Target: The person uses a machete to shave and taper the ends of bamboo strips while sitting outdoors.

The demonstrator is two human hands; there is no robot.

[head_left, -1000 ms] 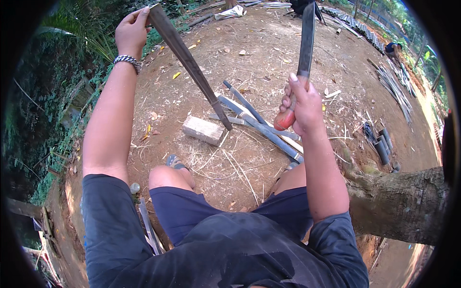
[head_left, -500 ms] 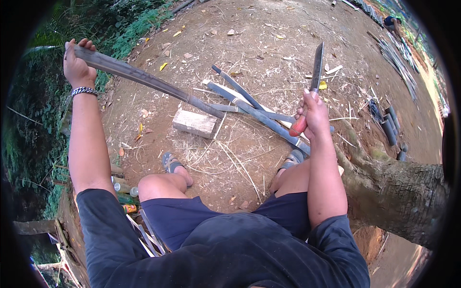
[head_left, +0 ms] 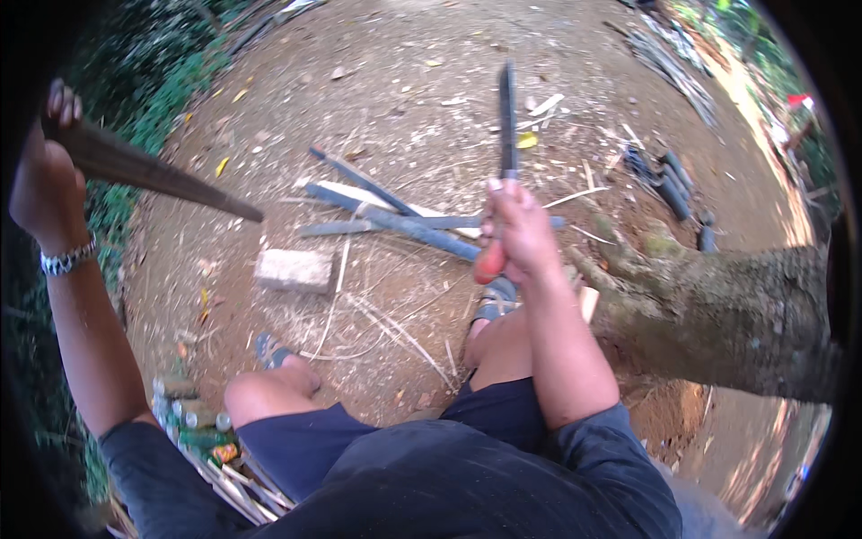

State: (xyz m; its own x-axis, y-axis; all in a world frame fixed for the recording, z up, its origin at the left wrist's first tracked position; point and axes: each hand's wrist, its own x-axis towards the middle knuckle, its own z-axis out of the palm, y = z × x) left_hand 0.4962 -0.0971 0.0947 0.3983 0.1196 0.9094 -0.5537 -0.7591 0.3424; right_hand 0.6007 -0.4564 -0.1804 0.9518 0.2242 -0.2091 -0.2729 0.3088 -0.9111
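Note:
Raised at the far left, my left hand (head_left: 56,166) grips the upper end of a dark bamboo piece (head_left: 162,172), which slants down to the right with its lower end off the ground. My right hand (head_left: 519,229) is wrapped round the red handle of a machete (head_left: 508,121), its dark blade pointing up and away from me. Below the bamboo piece's tip, a pale rectangular block (head_left: 294,269) lies on the dirt. Several dark bamboo lengths (head_left: 409,226) lie crossed on the ground beyond it, short of the machete.
A thick tree trunk (head_left: 718,314) with spreading roots crosses the right side. Short dark tubes (head_left: 672,186) lie beyond it. Bottles (head_left: 199,418) and split strips (head_left: 242,490) are beside my left leg. Green plants (head_left: 180,108) border the left, and thin shavings (head_left: 400,332) litter the ground.
My left hand has swung farther left, lifting the bamboo piece's lower end away from beside the block. The view has shifted right. The machete stays upright in my right hand.

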